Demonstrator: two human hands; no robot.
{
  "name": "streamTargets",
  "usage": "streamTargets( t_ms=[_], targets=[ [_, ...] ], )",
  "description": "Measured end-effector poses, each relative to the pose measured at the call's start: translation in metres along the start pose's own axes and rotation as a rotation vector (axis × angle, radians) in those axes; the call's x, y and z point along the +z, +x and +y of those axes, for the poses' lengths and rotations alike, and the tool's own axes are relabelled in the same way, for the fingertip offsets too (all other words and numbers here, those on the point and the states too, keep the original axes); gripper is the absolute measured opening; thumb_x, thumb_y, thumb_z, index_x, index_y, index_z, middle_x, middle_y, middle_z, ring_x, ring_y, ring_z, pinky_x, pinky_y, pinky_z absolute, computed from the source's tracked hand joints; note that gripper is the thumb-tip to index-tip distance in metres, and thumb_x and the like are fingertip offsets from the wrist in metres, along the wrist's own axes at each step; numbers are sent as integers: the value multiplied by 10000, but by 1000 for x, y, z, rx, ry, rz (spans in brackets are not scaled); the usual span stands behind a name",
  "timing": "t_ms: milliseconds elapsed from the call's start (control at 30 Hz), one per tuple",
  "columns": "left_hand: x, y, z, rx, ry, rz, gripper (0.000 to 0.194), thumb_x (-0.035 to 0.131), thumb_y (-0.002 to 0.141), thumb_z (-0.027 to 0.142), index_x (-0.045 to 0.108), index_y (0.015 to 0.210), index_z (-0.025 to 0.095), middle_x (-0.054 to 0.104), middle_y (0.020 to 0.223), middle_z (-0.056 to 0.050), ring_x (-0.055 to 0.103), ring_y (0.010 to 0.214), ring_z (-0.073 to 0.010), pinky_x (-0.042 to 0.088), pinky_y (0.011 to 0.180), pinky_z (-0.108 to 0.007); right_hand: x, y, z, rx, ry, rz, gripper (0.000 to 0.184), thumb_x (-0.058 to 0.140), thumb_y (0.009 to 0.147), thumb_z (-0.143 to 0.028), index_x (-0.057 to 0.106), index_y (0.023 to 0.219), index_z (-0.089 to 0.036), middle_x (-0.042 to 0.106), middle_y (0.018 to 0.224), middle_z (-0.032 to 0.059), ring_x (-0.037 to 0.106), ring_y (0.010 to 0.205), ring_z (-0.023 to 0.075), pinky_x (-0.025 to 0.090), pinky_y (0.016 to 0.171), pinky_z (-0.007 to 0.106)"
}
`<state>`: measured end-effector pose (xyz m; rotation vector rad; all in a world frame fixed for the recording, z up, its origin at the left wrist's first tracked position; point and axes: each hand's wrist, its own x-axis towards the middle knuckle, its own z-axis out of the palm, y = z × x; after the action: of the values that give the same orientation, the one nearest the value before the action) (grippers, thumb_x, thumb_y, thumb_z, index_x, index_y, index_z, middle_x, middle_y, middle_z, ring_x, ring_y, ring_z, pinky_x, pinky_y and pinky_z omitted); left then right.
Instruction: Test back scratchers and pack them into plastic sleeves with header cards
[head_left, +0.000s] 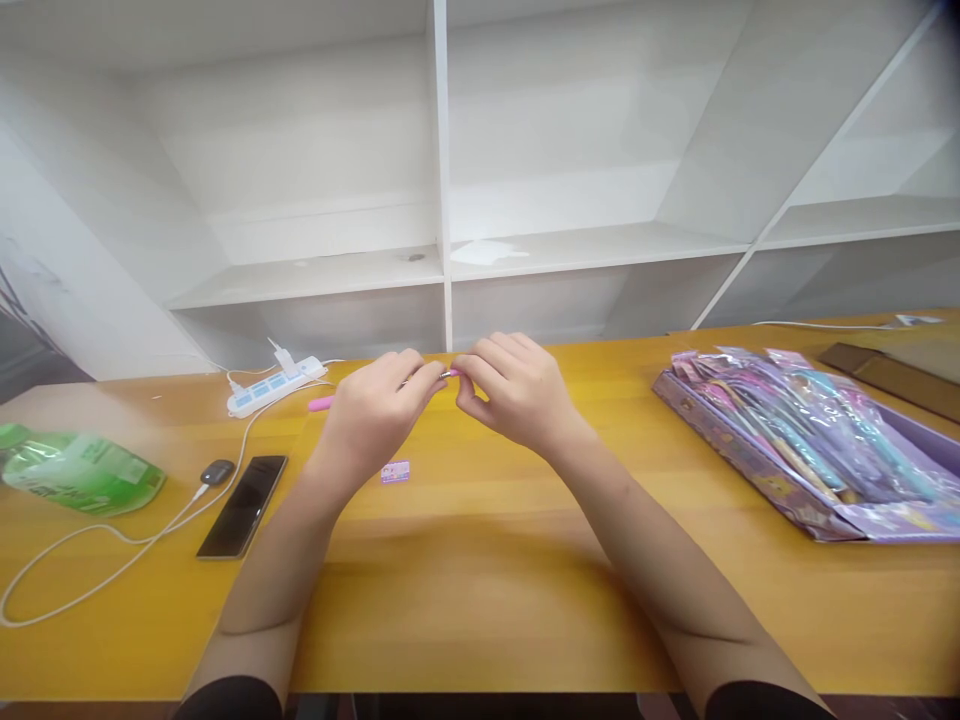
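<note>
Two hands [373, 408] [517, 385] — one pink pen [321, 403], one phone [242, 507]

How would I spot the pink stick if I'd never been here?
Find the yellow table below the white shelves. Over it, the left hand and right hand hold the pink stick between them. Unlike the little pink rectangle lying nearby, it's thin, its end poking out past the left hand.

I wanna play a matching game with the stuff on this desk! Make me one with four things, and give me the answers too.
1. pink stick
2. phone
3. power strip
4. open box

A. white, with plugs in it
B. filled with wrapped things
C. held by the left hand and right hand
D. dark screen facing up

Pairs: 1-C, 2-D, 3-A, 4-B
</note>
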<state>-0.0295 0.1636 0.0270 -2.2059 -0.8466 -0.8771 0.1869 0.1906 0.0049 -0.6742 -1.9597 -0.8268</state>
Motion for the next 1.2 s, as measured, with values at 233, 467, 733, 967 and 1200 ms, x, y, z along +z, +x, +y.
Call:
streamTargets(
  t_ms=[233,467,733,967,1200],
  targets=[
    [0,1,-4,36,-53,73,129,623,1089,237,739,1034,236,733,853,-36,654,748,-177,446,668,-336,-5,0,6,-41,-43,34,202,555,888,-35,619,859,-225,573,721,2,434,686,187,314,678,358],
    [5,1,-14,52,-28,105,94,650,1076,248,733,1031,251,732,831,-19,612,696,-162,383,607,-335,-1,-2,15,-37,-78,-19,198,548,876,-41,601,817,-223,546,708,0,405,664,184,287,686,362],
    [12,0,-20,66,13,133,113,642,1078,261,731,1008,272,715,782,-7,569,629,-154,364,588,-341,-2,-4,23,-37,-82,-25,219,538,951,-53,606,846,-234,568,726,5,436,673,186,292,708,371],
    [15,-2,-28,38,51,129,161,600,1099,293,736,1015,277,707,769,-16,549,620,-161,338,592,-365,-3,-8,35,9,-100,-54,249,504,968,-35,619,885,-240,582,730,9,453,674,188,301,712,369],
    [13,0,-39,38,91,172,185,604,1094,286,755,986,279,729,778,-28,537,636,-177,319,592,-367,-7,-10,49,40,-139,-8,286,475,962,-10,633,912,-243,594,738,12,477,695,200,310,727,362]
  ],
)
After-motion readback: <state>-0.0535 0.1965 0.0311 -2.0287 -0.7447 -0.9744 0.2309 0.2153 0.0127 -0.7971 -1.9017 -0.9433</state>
